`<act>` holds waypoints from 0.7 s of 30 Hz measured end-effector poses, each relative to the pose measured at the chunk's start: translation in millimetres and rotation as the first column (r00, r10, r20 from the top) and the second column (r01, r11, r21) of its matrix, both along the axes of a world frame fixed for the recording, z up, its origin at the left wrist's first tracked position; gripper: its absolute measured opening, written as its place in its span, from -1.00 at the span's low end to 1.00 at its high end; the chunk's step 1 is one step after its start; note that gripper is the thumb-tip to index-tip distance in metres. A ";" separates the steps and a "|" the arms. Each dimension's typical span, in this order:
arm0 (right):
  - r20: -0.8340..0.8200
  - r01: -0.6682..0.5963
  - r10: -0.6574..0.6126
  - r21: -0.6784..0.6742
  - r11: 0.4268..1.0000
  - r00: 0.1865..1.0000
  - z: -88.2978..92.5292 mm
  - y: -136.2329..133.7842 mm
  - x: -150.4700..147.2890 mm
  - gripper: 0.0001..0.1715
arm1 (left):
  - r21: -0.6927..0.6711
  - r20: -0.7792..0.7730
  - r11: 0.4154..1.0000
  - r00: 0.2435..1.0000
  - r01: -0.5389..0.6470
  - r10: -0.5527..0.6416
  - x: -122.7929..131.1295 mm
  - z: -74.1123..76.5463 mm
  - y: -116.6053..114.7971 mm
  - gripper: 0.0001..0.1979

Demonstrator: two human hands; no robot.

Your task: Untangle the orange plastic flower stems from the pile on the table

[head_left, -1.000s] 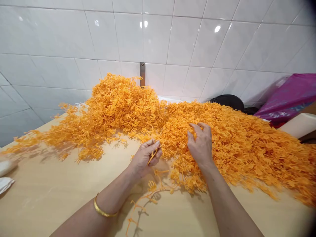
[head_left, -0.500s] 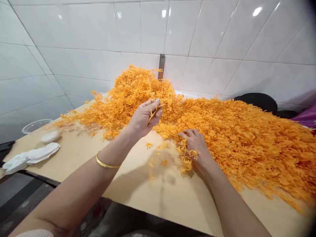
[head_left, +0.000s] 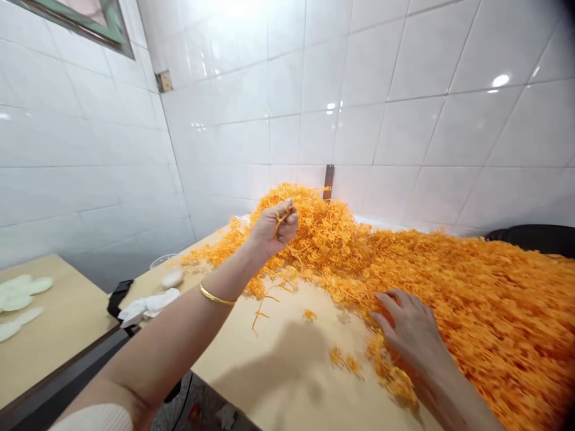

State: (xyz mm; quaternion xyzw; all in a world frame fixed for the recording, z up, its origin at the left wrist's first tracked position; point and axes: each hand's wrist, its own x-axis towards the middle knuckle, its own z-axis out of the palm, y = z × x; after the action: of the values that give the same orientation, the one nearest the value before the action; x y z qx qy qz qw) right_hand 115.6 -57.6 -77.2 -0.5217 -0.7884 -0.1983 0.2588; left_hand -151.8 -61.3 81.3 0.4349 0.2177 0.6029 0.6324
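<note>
Raised in front of the tall orange mound [head_left: 321,224], my left hand [head_left: 265,233] is closed on a thin, branched orange plastic-looking stem [head_left: 281,221]. My right hand [head_left: 411,326] rests at the near edge of the wide orange heap [head_left: 498,299], fingers apart and slightly curled, with nothing visible held in it. A clump of orange sprigs [head_left: 395,377] lies on the table beside its wrist. Between the hands are a small orange floret [head_left: 309,315] and a couple more orange bits [head_left: 345,360]. A bare forked orange stem [head_left: 257,314] lies below my left hand.
The beige tabletop [head_left: 278,371] meets a white tiled wall [head_left: 233,143]. At its left are a crumpled white cloth [head_left: 150,304], a round white object [head_left: 172,278] and a clear rim [head_left: 162,260]. Another table [head_left: 67,305] holds pale flat pieces [head_left: 20,293]. A black object [head_left: 534,238] sits behind the heap.
The view has swung left and up. My right hand has let go of the orange sprigs and spread its fingers. My left hand still grips a stem.
</note>
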 end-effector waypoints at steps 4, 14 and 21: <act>-0.050 -0.044 0.052 0.162 0.986 0.997 1.2 3.9 1.4 -0.74 | 0.014 0.012 0.996 0.996 0.089 -0.089 14.8 0.2 1.9 -0.78; -0.397 -0.163 0.418 0.537 0.828 0.817 37.4 -42.2 -25.9 -0.74 | -0.036 -0.111 0.999 0.993 -0.029 0.025 47.4 -10.0 7.8 -0.80; -0.531 -0.472 0.513 0.225 0.852 0.674 31.0 -47.1 -37.2 -0.77 | -0.174 -0.076 0.985 0.997 -0.016 0.003 57.1 -34.9 14.5 -0.80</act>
State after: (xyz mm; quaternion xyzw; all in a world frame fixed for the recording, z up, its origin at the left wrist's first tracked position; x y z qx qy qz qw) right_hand 78.4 -104.7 -46.3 -0.3153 -0.7767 0.0182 0.5450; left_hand -94.7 -46.8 46.3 0.3995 0.2954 0.5678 0.6564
